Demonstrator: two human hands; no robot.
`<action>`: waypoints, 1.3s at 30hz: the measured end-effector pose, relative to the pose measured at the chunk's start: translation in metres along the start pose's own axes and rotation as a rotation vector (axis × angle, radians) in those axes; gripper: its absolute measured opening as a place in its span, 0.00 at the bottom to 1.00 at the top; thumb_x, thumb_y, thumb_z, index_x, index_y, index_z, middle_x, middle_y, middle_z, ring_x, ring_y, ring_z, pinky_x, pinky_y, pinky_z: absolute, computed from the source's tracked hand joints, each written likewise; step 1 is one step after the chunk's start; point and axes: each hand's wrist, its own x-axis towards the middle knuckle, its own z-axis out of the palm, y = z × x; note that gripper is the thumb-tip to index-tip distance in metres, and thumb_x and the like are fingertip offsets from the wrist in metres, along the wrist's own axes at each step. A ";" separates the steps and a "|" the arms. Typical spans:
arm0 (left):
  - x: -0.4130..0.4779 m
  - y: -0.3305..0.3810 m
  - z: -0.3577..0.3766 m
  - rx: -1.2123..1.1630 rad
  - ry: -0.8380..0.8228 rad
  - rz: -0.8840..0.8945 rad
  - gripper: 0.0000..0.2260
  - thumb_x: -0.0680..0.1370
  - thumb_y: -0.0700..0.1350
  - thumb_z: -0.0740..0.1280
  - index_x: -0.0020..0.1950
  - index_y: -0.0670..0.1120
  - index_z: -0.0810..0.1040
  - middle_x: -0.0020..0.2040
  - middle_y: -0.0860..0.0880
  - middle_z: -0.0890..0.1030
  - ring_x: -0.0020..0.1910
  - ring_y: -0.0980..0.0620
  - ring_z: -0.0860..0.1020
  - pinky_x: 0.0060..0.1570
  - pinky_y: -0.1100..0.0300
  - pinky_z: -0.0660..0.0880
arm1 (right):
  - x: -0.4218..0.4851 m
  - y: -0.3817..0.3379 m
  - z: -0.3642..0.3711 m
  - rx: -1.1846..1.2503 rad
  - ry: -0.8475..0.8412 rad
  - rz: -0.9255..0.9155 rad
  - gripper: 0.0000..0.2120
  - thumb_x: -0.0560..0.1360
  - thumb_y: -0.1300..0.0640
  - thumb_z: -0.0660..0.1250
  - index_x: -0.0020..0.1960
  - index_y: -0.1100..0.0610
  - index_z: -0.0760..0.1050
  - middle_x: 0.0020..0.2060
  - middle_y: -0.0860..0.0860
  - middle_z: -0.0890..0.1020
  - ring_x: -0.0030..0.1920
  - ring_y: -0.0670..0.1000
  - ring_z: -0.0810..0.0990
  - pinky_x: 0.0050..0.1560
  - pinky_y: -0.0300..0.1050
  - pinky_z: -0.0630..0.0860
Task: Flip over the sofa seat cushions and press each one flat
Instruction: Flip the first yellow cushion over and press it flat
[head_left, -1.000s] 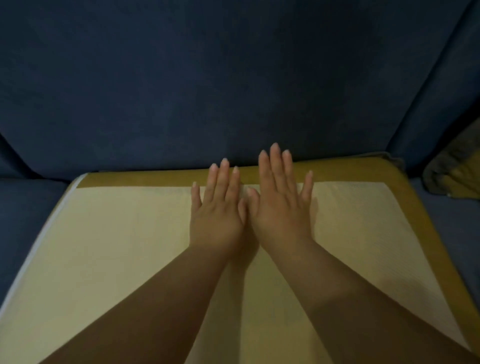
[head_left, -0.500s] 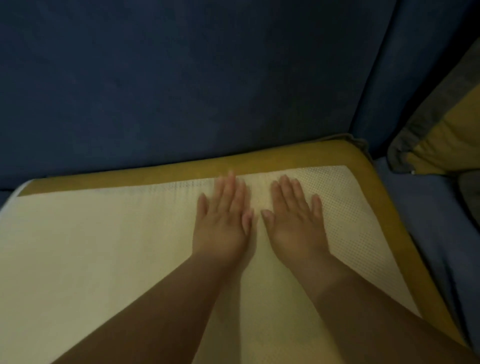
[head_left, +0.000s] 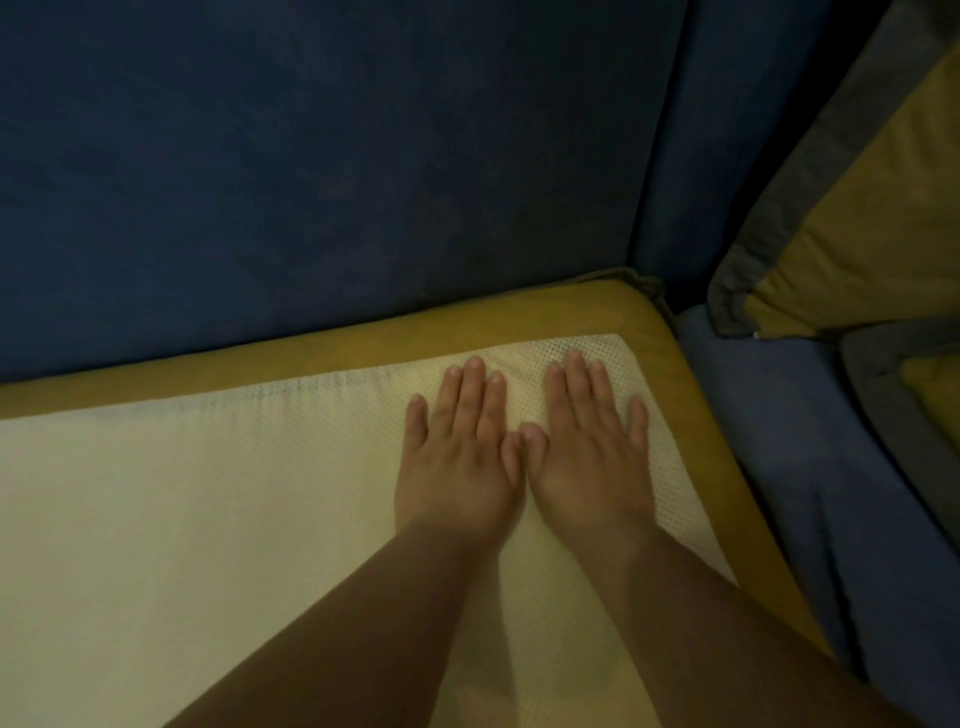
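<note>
A seat cushion (head_left: 182, 509) lies on the sofa with its cream mesh underside up and a mustard-yellow border along its back and right edges. My left hand (head_left: 457, 457) and my right hand (head_left: 587, 457) press flat on the mesh side by side, fingers straight, thumbs touching. Both hands sit near the cushion's back right corner, fingertips a little short of the yellow border.
The dark blue sofa backrest (head_left: 311, 156) rises right behind the cushion. To the right lies the blue sofa seat (head_left: 779, 467), with a yellow and grey throw pillow (head_left: 857, 208) leaning in the corner and another one (head_left: 924, 395) below it.
Both hands have moved from the middle of the cushion's back edge to its back right corner, still flat. The view has shifted right with them.
</note>
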 end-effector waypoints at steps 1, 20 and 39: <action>-0.003 0.000 0.000 0.008 -0.018 0.004 0.25 0.82 0.56 0.36 0.77 0.51 0.34 0.76 0.52 0.31 0.74 0.54 0.28 0.74 0.48 0.35 | -0.001 0.000 0.002 0.003 -0.010 -0.001 0.32 0.74 0.42 0.29 0.77 0.50 0.31 0.76 0.47 0.31 0.75 0.47 0.28 0.75 0.57 0.34; -0.067 -0.001 -0.016 -0.007 0.047 0.092 0.27 0.81 0.58 0.35 0.79 0.51 0.39 0.77 0.53 0.33 0.75 0.55 0.31 0.74 0.48 0.35 | -0.072 0.006 -0.012 0.048 0.139 -0.018 0.31 0.79 0.41 0.37 0.78 0.51 0.34 0.78 0.49 0.35 0.76 0.48 0.31 0.74 0.59 0.34; -0.121 -0.076 -0.039 -0.053 0.153 0.041 0.26 0.81 0.56 0.37 0.78 0.51 0.43 0.78 0.51 0.39 0.76 0.54 0.36 0.74 0.50 0.37 | -0.119 -0.086 -0.015 0.115 0.125 -0.118 0.29 0.78 0.44 0.33 0.77 0.49 0.31 0.76 0.46 0.30 0.74 0.47 0.27 0.72 0.55 0.28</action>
